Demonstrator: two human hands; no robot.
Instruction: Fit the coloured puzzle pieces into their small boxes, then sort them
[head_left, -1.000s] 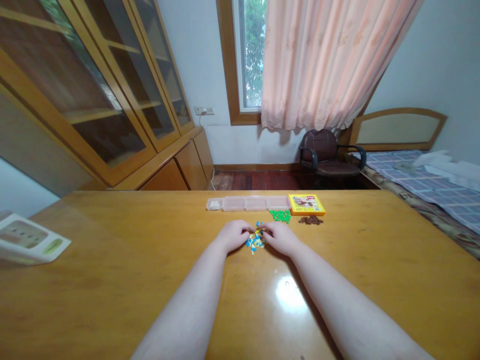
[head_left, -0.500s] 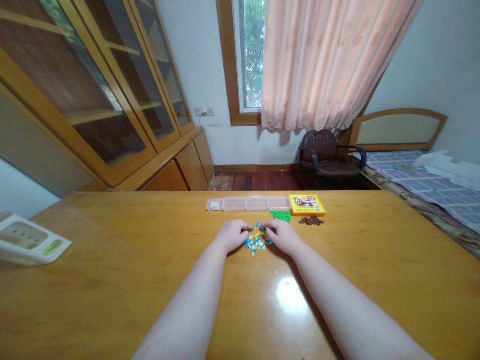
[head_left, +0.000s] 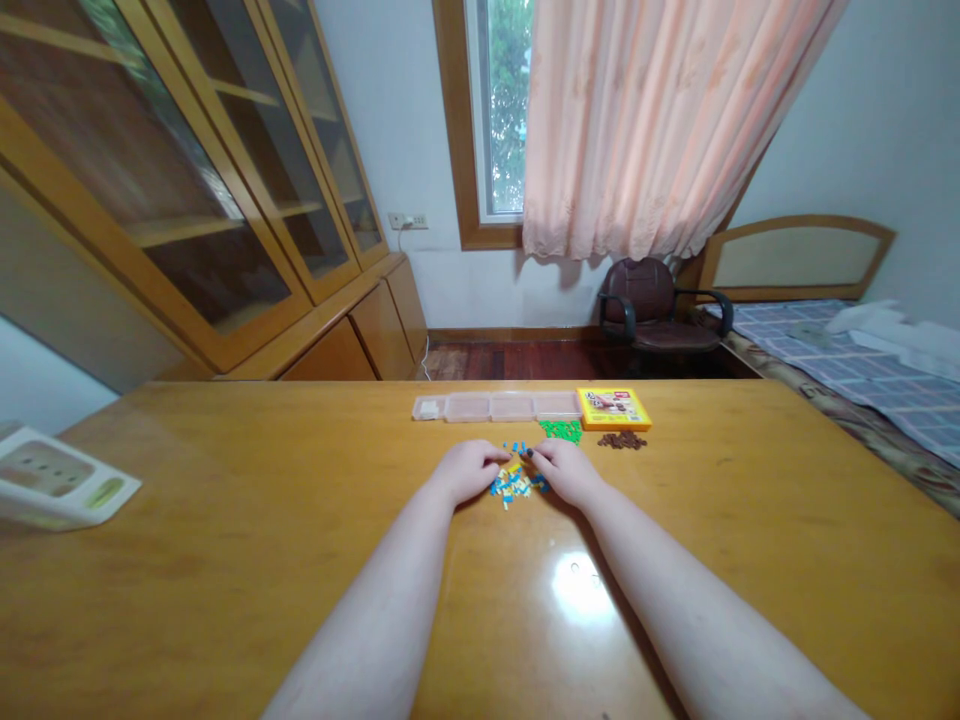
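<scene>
A loose pile of tiny blue, white and yellow pieces, which look like toy building bricks, lies on the wooden table between my two hands. My left hand rests at the pile's left edge, its fingers curled together; whatever they hold is hidden. At the right side, my right hand pinches a small dark brick between its fingertips. Several blue bricks are scattered just beyond the fingertips. Behind my right hand sits a heap of green bricks, with a heap of brown bricks further right.
Along the table's far side stands a row of clear plastic trays, the leftmost with something white inside. A yellow box touches the row's right end. At far left is a white plastic holder. A chair stands beyond the table.
Both hands stay nearly in place, with small finger movements. The dark brick at my right fingertips shows more clearly, and the pale piece by my left fingertips no longer shows.
</scene>
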